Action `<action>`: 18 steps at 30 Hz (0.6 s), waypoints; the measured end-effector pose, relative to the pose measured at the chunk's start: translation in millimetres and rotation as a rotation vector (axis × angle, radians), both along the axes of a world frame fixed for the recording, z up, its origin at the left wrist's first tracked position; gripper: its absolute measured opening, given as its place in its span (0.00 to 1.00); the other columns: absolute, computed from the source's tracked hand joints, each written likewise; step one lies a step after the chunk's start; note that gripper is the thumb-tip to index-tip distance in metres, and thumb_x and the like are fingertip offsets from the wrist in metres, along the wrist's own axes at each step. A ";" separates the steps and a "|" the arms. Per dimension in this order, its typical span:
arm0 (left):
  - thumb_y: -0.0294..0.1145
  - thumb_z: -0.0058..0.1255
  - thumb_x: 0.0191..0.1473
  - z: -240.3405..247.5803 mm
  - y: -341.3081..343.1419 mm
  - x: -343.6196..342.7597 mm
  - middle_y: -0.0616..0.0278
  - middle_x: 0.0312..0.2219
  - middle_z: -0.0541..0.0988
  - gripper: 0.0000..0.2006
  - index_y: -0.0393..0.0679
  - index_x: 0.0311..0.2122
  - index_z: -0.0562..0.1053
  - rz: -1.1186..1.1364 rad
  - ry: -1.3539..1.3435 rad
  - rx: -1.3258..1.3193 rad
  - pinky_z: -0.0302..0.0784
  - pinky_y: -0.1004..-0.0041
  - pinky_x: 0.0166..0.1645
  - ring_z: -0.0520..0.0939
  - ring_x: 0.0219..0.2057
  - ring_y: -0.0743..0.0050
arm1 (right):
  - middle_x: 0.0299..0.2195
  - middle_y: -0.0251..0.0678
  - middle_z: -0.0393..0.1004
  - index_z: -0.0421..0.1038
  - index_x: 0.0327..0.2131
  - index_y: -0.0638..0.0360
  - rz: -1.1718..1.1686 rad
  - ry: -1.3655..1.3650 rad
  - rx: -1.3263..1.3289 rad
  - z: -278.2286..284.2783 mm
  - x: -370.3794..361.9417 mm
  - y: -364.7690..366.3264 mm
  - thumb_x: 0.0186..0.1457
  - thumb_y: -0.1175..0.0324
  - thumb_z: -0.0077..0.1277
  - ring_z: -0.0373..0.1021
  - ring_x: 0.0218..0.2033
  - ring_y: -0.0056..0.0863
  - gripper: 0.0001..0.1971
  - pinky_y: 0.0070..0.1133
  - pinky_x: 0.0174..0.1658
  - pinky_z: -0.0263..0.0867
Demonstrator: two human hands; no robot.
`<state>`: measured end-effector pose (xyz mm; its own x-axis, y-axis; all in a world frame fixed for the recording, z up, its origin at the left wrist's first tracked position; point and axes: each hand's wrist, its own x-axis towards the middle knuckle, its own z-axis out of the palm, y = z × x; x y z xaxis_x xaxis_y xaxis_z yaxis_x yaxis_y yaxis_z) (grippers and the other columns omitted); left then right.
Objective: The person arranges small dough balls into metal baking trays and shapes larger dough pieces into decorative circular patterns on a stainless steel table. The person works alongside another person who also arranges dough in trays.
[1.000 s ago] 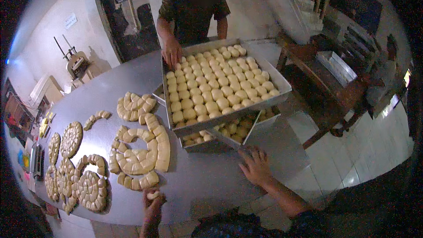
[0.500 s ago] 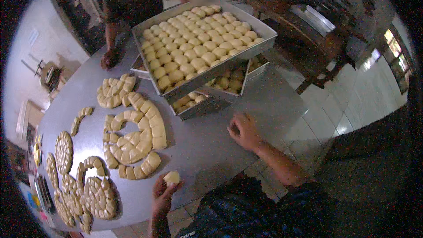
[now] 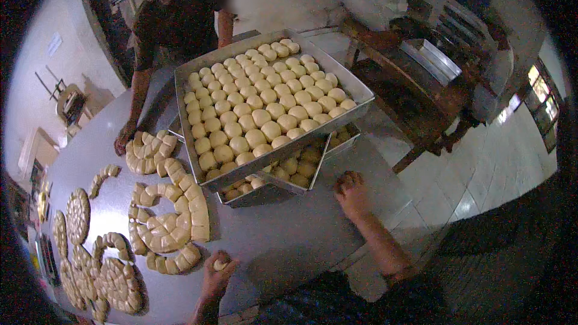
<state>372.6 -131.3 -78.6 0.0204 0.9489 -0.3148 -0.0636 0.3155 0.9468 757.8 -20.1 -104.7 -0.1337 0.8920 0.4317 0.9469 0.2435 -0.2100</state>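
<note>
My left hand is closed round a small pale piece of dough at the table's near edge. Just beyond it lie cut dough pieces set in curved rows and a coil. My right hand is over the bare metal to the right, fingers curled down toward the surface; whatever is under them, if anything, is hidden. Between and beyond my hands stands a deep metal tray full of round dough balls. It sits askew on more trays that also hold dough balls.
More cut dough lies in coils on the table's left. Across the table a person leans in, one hand beside a dough coil. A wooden bench carrying metal pans stands at the far right on the tiled floor.
The view has tilted upward. My right hand has moved right, farther from the tray stack, while my left keeps the dough. The other person's hand has come closer to the far dough coil.
</note>
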 end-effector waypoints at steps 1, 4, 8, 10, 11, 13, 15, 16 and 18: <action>0.25 0.56 0.43 10.8 13.7 18.4 0.72 0.26 0.65 0.13 0.46 0.32 0.63 -0.060 -0.006 0.006 0.63 0.80 0.31 0.66 0.27 0.83 | 0.35 0.44 0.67 0.65 0.34 0.61 0.062 -0.040 -0.009 -3.5 -11.8 0.8 0.42 0.69 0.51 0.62 0.41 0.44 0.13 0.36 0.47 0.57; 0.26 0.56 0.44 35.6 20.9 41.9 0.68 0.30 0.69 0.16 0.43 0.39 0.65 -0.073 -0.052 0.026 0.65 0.78 0.33 0.69 0.31 0.81 | 0.36 0.42 0.67 0.65 0.36 0.61 0.198 0.060 -0.114 0.3 -1.1 -21.7 0.43 0.72 0.50 0.63 0.42 0.41 0.14 0.33 0.45 0.60; 0.24 0.54 0.44 27.1 13.6 29.6 0.62 0.37 0.71 0.19 0.43 0.43 0.64 0.032 -0.092 -0.033 0.70 0.73 0.41 0.73 0.36 0.74 | 0.37 0.37 0.67 0.65 0.41 0.60 0.215 0.763 -0.700 96.2 50.5 1.8 0.43 0.73 0.48 0.65 0.39 0.30 0.17 0.25 0.42 0.63; 0.25 0.53 0.44 21.7 -2.0 28.6 0.63 0.31 0.72 0.17 0.44 0.41 0.64 0.201 -0.134 0.024 0.73 0.70 0.38 0.73 0.32 0.71 | 0.37 0.32 0.66 0.64 0.43 0.60 0.354 0.904 -0.417 140.7 56.7 51.2 0.43 0.72 0.49 0.64 0.38 0.23 0.20 0.22 0.42 0.62; 0.24 0.52 0.45 8.0 -14.2 22.1 0.63 0.31 0.72 0.15 0.45 0.40 0.64 0.264 -0.181 0.072 0.73 0.70 0.37 0.73 0.32 0.71 | 0.38 0.30 0.65 0.63 0.44 0.60 0.357 1.013 -0.305 166.9 46.9 82.5 0.45 0.71 0.49 0.64 0.40 0.24 0.19 0.23 0.44 0.62; 0.23 0.50 0.46 -36.1 -28.7 7.6 0.64 0.30 0.71 0.13 0.47 0.38 0.65 0.347 -0.288 0.183 0.73 0.70 0.36 0.73 0.31 0.71 | 0.40 0.32 0.65 0.64 0.42 0.59 0.448 1.474 0.179 243.4 2.2 133.3 0.53 0.65 0.46 0.64 0.40 0.26 0.13 0.23 0.43 0.62; 0.23 0.49 0.47 -79.1 -32.9 0.6 0.65 0.29 0.70 0.11 0.48 0.36 0.65 0.389 -0.303 0.176 0.72 0.68 0.35 0.72 0.30 0.71 | 0.39 0.36 0.67 0.65 0.39 0.61 0.065 0.395 1.037 282.4 14.7 203.4 0.53 0.64 0.46 0.65 0.40 0.29 0.13 0.24 0.43 0.62; 0.23 0.49 0.47 -89.1 -29.9 -0.1 0.65 0.29 0.69 0.10 0.48 0.35 0.65 0.406 -0.311 0.171 0.72 0.67 0.35 0.72 0.30 0.71 | 0.38 0.38 0.69 0.66 0.39 0.62 0.146 0.750 0.882 295.9 1.5 221.6 0.53 0.64 0.47 0.66 0.39 0.30 0.13 0.24 0.43 0.63; 0.27 0.49 0.49 -42.7 -22.6 19.9 0.63 0.32 0.71 0.11 0.47 0.39 0.65 0.372 -0.272 0.059 0.71 0.65 0.41 0.73 0.34 0.68 | 0.34 0.40 0.71 0.67 0.37 0.62 0.152 1.119 0.573 287.5 -22.8 279.6 0.52 0.64 0.47 0.68 0.38 0.33 0.13 0.25 0.42 0.63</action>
<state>392.5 -154.0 -121.3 -0.2504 0.9236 -0.2902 -0.4105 0.1702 0.8958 735.0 259.5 182.8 0.4689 0.5479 0.6928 0.2748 0.6549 -0.7040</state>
